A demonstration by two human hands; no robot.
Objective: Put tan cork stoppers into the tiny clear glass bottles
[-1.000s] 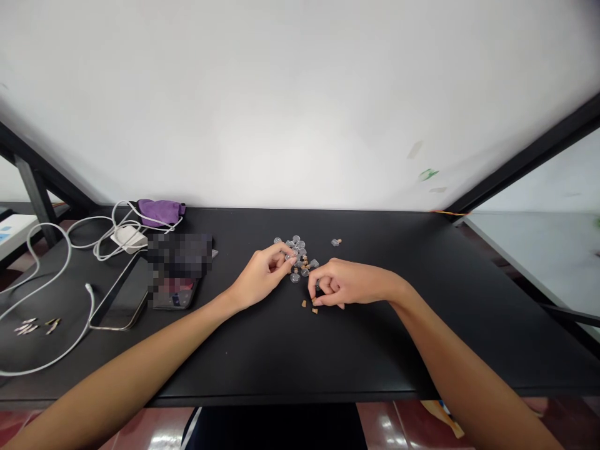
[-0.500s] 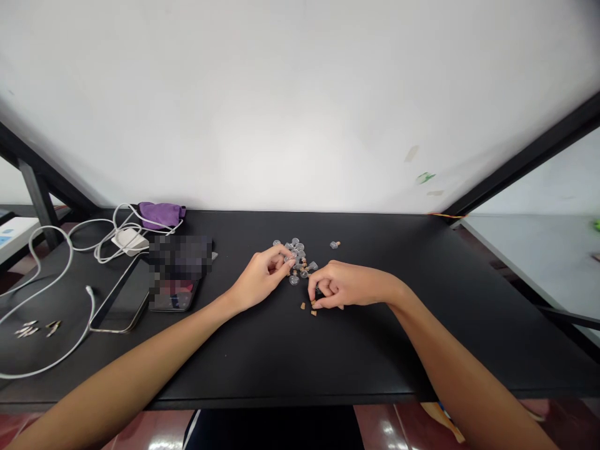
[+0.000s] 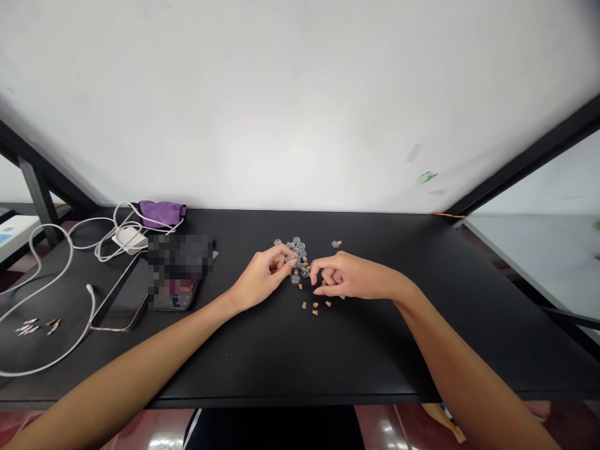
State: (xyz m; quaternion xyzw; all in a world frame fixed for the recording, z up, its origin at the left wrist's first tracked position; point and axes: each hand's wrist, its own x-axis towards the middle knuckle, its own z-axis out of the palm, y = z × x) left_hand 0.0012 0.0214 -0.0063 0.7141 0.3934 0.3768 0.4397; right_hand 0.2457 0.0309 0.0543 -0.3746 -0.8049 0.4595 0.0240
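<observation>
My left hand point(image 3: 262, 277) pinches a small clear glass bottle point(image 3: 290, 258) between thumb and forefinger, at the left edge of a pile of similar bottles point(image 3: 300, 247). Just right of the pile my right hand point(image 3: 354, 276) hovers with thumb and forefinger apart and nothing visible between them; its other fingers are curled. Below it several small tan corks lie loose on the table, among them one cork point(image 3: 315, 312) nearest me. More corks point(image 3: 306, 264) mix in with the bottles. Behind my right hand lies a single bottle with a cork in its neck point(image 3: 335, 244).
On the left of the black table point(image 3: 262, 362) are a phone point(image 3: 122, 294), a second, partly blurred phone point(image 3: 174, 300), a white cable point(image 3: 70, 250), a charger point(image 3: 130, 239) and a purple pouch point(image 3: 162, 212). Small metallic pieces point(image 3: 28, 327) lie at far left. A white wall stands behind.
My right hand has lifted slightly off the corks and its pinch has opened, leaving a cork on the table. My left hand has barely moved.
</observation>
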